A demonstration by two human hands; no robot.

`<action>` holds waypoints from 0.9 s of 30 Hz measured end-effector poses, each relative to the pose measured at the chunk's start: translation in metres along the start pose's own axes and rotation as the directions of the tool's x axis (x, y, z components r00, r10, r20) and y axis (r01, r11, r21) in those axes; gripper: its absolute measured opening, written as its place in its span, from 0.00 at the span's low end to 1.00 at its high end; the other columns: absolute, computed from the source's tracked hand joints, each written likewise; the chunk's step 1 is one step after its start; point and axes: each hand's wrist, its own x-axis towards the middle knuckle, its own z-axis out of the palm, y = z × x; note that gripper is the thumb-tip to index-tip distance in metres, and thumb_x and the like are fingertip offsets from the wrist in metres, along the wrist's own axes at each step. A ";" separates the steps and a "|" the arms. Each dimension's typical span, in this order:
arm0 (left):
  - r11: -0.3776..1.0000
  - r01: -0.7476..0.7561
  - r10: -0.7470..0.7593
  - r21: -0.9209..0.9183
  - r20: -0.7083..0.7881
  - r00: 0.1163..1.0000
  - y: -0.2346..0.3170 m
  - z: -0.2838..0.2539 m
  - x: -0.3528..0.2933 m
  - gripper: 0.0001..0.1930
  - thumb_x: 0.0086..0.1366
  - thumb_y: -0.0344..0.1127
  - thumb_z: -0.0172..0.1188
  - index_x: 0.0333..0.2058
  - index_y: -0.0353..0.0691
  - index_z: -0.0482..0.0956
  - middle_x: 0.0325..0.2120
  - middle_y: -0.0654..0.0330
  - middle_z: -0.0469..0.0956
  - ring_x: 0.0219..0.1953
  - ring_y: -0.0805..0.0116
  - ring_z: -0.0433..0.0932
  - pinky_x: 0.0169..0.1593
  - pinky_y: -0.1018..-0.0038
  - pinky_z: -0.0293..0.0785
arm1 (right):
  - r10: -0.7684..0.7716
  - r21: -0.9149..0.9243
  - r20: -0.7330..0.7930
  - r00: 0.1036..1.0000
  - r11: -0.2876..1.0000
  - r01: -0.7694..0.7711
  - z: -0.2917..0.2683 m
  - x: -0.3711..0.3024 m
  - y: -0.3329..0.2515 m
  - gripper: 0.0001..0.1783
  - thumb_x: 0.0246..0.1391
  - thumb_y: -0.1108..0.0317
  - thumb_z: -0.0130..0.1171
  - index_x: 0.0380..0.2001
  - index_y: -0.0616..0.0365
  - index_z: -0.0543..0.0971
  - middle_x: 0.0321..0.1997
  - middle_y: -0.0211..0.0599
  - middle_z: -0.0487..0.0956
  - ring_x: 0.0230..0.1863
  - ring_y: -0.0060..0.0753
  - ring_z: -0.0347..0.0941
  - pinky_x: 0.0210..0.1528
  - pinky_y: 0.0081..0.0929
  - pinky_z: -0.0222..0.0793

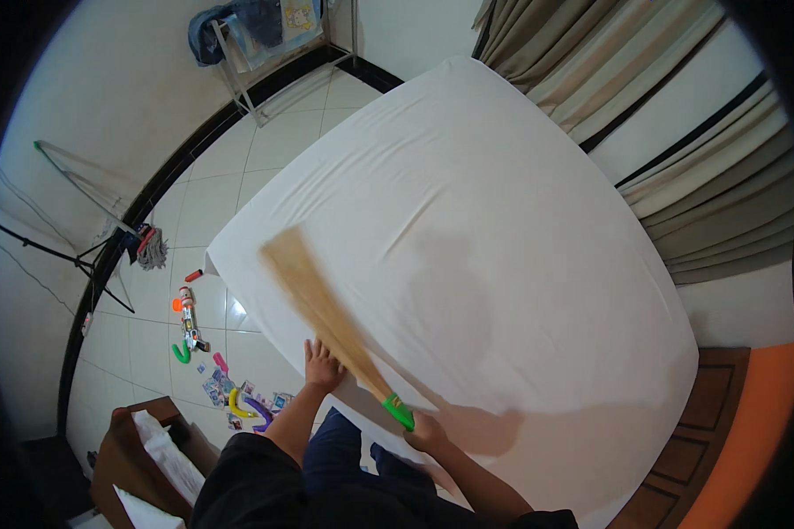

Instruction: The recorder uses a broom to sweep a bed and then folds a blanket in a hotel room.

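My right hand [426,432] grips the green handle of a straw bed broom [326,315]. The broom slants up and left over the mattress, its tan bristles blurred toward the far end. Beneath it a white sheet [520,212] covers the mattress, with creases at the middle and upper left. Whether the bristle tip touches the cloth, I cannot tell. At the near left edge of the bed my left hand [325,367] lies on the sheet, fingers stretched out and holding nothing, close beside the bristles.
Scattered on the tiled floor to the left are a toy gun [189,319], colourful curved pieces and small cards. A mop [153,249] leans on the wall. Clothes hang on a rack [238,79] at the back. Curtains [723,212] line the right; a brown box [119,458] stands lower left.
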 end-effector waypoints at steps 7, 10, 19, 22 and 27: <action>0.903 0.381 -0.394 -0.197 -0.030 0.919 0.023 0.014 -0.041 0.31 0.56 0.52 0.43 0.57 0.52 0.48 0.59 0.54 0.39 0.61 0.54 0.34 0.56 0.45 0.31 | 0.231 0.325 -0.383 0.894 0.940 -0.104 -0.086 -0.028 0.048 0.13 0.34 0.70 0.54 0.28 0.60 0.68 0.20 0.43 0.73 0.20 0.36 0.70 0.23 0.31 0.66; 0.798 0.529 -0.560 -0.289 -0.032 0.828 0.048 0.018 -0.054 0.32 0.56 0.50 0.46 0.57 0.48 0.48 0.59 0.48 0.39 0.61 0.52 0.38 0.57 0.50 0.37 | 0.467 0.613 -0.333 0.819 0.768 -0.188 -0.112 -0.011 0.073 0.14 0.34 0.70 0.53 0.29 0.61 0.68 0.20 0.42 0.73 0.17 0.30 0.70 0.19 0.29 0.65; 0.155 0.469 -0.866 -0.869 0.109 0.488 0.055 0.053 -0.072 0.23 0.50 0.36 0.58 0.43 0.31 0.62 0.39 0.43 0.69 0.40 0.52 0.71 0.43 0.68 0.66 | 0.082 -0.193 0.065 0.995 0.979 -0.068 -0.017 -0.052 0.017 0.13 0.35 0.70 0.50 0.29 0.62 0.72 0.29 0.53 0.74 0.35 0.51 0.70 0.38 0.40 0.64; 0.322 0.571 -0.831 -0.755 0.064 0.552 0.039 0.053 -0.081 0.16 0.50 0.37 0.58 0.32 0.32 0.65 0.27 0.48 0.74 0.29 0.54 0.74 0.34 0.68 0.69 | -0.062 -0.229 0.183 0.981 0.968 0.104 -0.029 -0.078 -0.012 0.17 0.34 0.67 0.52 0.33 0.59 0.72 0.30 0.52 0.74 0.35 0.52 0.70 0.36 0.39 0.65; 0.436 0.579 -0.782 -0.689 0.028 0.622 0.019 0.061 -0.081 0.11 0.51 0.37 0.54 0.22 0.34 0.70 0.20 0.49 0.73 0.25 0.51 0.72 0.30 0.65 0.67 | 0.118 0.255 -0.321 0.940 0.966 -0.034 -0.053 -0.079 0.050 0.09 0.37 0.71 0.53 0.25 0.60 0.68 0.18 0.39 0.71 0.19 0.33 0.69 0.21 0.31 0.65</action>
